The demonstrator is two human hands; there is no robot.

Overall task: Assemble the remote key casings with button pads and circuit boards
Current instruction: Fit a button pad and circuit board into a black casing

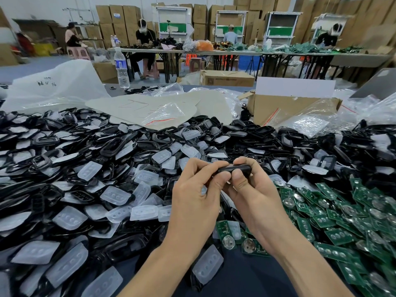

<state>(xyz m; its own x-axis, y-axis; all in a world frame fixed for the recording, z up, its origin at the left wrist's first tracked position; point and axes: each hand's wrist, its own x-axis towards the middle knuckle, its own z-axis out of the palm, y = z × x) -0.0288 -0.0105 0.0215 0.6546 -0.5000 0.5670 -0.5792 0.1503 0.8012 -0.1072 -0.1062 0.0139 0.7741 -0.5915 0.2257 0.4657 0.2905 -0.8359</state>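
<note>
Above parts pile | black casing [234, 169] pinched between left hand [198, 197], right hand [255, 196]

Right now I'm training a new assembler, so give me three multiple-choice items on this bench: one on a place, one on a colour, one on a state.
1. Where is the circuit board pile, relative to the left hand and right hand?
A. right of both
B. left of both
C. between them
2. What colour are the boards?
A. red
B. green
C. blue
3. The black casing is:
A. lying loose
B. pinched by fingers of both hands
C. in the left hand alone
Answers: 1 A, the pile spreads right of the right hand; 2 B, the boards are plainly green; 3 B, both hands grip it.
</note>
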